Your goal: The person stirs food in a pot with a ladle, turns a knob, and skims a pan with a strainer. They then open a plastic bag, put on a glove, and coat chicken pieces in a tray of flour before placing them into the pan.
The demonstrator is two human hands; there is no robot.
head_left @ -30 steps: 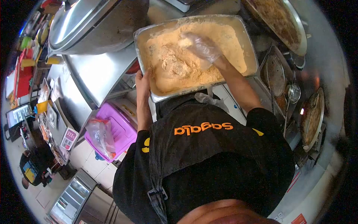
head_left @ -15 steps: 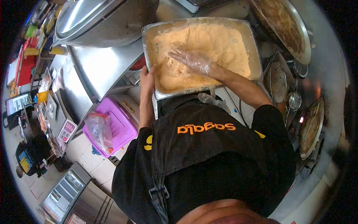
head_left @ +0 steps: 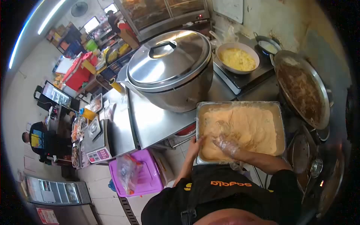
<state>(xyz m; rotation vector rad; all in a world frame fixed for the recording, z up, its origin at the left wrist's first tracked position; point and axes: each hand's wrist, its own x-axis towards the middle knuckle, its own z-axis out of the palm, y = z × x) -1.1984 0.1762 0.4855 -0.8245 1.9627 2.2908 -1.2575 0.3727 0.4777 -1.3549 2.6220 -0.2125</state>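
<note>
A rectangular metal tray (head_left: pixel 282 129) holds a thick layer of pale orange flour (head_left: pixel 247 123). My left hand (head_left: pixel 194 147) is bare and grips the tray's left rim near its front corner. In a clear plastic glove, my right hand (head_left: pixel 227 145) rests in the flour at the front left of the tray, palm down. Its fingers stretch to the left and their tips are partly covered by flour. Just beyond them the flour is lumpy; whether a coated piece lies there I cannot make out.
A large lidded pot (head_left: pixel 172 71) stands on the steel counter (head_left: pixel 153 129) behind the tray. Beyond are a pan of yellow food (head_left: pixel 238 59) and, at right, a wide pan of brown oil (head_left: pixel 300 88). A purple bin (head_left: pixel 150 174) sits lower left. Another person (head_left: pixel 37 140) stands far left.
My view has tilted up, bringing the pot, stove and pans into sight. My right hand has sunk lower into the flour, while my left hand stays on the tray's rim.
</note>
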